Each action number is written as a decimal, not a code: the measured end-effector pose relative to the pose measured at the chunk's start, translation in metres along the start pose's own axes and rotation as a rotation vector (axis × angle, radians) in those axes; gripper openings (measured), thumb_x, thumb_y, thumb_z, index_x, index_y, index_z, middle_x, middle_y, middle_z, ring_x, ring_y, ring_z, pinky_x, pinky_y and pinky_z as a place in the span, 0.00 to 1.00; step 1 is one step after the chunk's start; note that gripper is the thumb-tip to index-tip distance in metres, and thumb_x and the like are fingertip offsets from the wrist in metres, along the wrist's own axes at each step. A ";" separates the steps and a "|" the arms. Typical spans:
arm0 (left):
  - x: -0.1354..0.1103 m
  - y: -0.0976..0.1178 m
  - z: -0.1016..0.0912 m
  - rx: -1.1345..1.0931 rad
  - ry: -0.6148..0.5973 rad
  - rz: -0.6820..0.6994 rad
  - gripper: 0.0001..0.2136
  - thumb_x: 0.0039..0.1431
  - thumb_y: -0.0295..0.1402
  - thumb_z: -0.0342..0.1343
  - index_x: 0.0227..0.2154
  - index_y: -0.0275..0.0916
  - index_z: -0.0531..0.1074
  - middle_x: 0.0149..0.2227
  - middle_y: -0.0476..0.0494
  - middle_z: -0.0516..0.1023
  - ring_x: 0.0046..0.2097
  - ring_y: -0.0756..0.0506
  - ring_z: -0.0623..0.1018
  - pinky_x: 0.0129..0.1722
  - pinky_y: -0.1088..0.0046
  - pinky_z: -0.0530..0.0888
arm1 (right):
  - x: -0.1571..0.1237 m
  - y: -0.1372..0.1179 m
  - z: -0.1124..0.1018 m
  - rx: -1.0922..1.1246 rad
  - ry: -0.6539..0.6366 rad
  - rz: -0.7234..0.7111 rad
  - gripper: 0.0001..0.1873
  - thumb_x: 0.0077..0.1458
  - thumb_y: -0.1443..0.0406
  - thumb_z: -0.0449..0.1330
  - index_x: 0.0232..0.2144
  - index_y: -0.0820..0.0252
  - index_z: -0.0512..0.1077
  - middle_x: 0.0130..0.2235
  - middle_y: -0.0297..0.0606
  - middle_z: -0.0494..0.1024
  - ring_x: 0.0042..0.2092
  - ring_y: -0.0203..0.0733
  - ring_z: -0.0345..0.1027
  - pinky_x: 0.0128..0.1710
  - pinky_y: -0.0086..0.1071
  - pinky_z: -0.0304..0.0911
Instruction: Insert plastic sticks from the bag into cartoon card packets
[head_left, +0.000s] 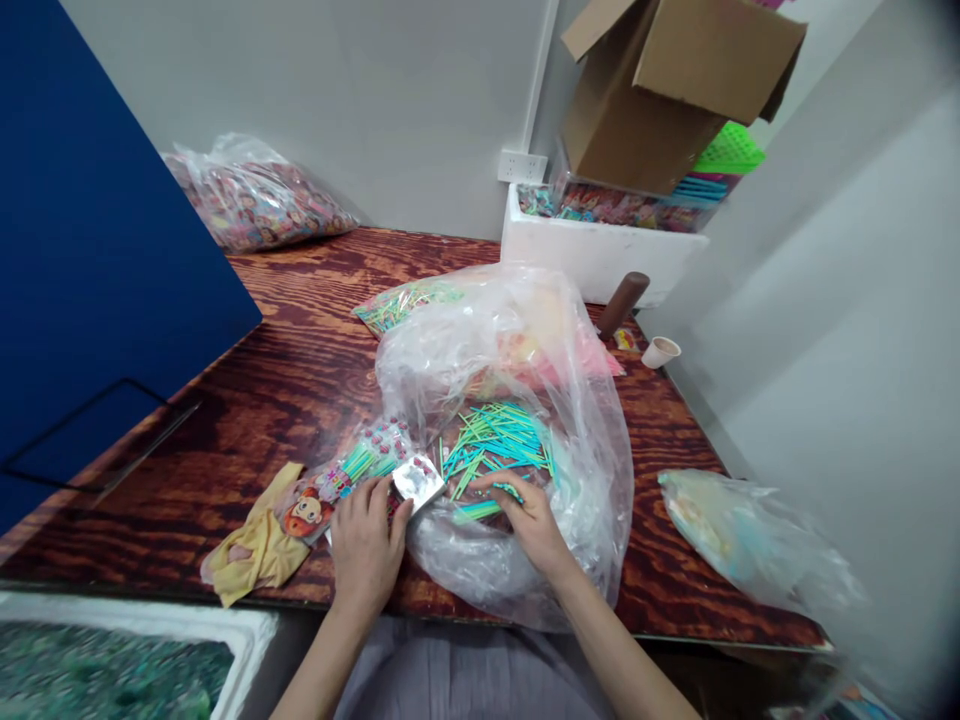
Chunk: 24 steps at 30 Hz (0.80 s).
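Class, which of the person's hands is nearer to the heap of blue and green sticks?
The right hand: holding some sticks, it is at the near edge of the heap. The left hand is farther off, left of the heap, at a silvery packet.

No word, brand or number could be read with certainty. Small coloured lettering was seen beside the cartoon face [305,514] on the printed pouch [334,484], but its characters were too small and blurred to be made out. Prints were also shown on the packets in the clear bag [259,205] and on the red-and-yellow wrapper [624,339], likewise too small to be read.
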<state>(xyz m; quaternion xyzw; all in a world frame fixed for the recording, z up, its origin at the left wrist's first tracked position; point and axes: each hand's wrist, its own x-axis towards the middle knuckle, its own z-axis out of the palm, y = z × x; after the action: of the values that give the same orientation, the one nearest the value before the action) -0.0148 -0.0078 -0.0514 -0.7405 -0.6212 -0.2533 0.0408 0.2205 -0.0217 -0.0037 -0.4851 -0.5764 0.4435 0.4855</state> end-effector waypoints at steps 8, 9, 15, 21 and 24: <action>0.001 0.002 0.003 -0.050 0.090 -0.056 0.18 0.64 0.39 0.51 0.54 0.38 0.67 0.47 0.34 0.72 0.49 0.35 0.71 0.46 0.57 0.69 | -0.002 -0.003 0.002 -0.028 0.009 0.030 0.13 0.63 0.57 0.56 0.42 0.53 0.80 0.43 0.38 0.82 0.48 0.47 0.74 0.51 0.38 0.65; 0.002 0.001 0.003 -0.077 0.103 -0.052 0.17 0.64 0.38 0.51 0.54 0.38 0.67 0.46 0.35 0.72 0.48 0.36 0.72 0.47 0.58 0.69 | -0.002 -0.003 0.002 -0.029 0.010 0.034 0.13 0.63 0.57 0.56 0.41 0.53 0.80 0.43 0.38 0.82 0.48 0.47 0.74 0.51 0.38 0.65; 0.004 -0.005 0.001 -0.231 0.090 -0.027 0.07 0.66 0.35 0.50 0.35 0.38 0.70 0.35 0.43 0.72 0.39 0.41 0.73 0.40 0.64 0.69 | -0.001 0.004 0.000 -0.002 0.018 0.054 0.12 0.64 0.60 0.56 0.41 0.53 0.79 0.42 0.37 0.82 0.47 0.46 0.75 0.51 0.37 0.64; 0.003 -0.010 0.002 -0.337 0.052 0.032 0.09 0.66 0.34 0.50 0.33 0.38 0.72 0.34 0.44 0.73 0.37 0.44 0.75 0.38 0.68 0.70 | 0.007 0.011 -0.007 -0.005 0.030 0.086 0.12 0.62 0.58 0.57 0.39 0.56 0.77 0.41 0.38 0.82 0.45 0.45 0.75 0.49 0.37 0.66; 0.001 -0.012 0.003 -0.347 0.034 0.039 0.10 0.67 0.34 0.50 0.34 0.38 0.74 0.35 0.44 0.75 0.37 0.44 0.76 0.39 0.69 0.71 | 0.016 0.016 -0.015 0.006 0.057 0.132 0.12 0.61 0.56 0.57 0.38 0.56 0.76 0.37 0.37 0.82 0.40 0.45 0.76 0.44 0.37 0.69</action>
<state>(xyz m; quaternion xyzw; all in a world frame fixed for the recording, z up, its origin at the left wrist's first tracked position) -0.0256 -0.0031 -0.0564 -0.7439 -0.5530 -0.3683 -0.0722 0.2361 -0.0030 -0.0152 -0.5329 -0.5281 0.4622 0.4728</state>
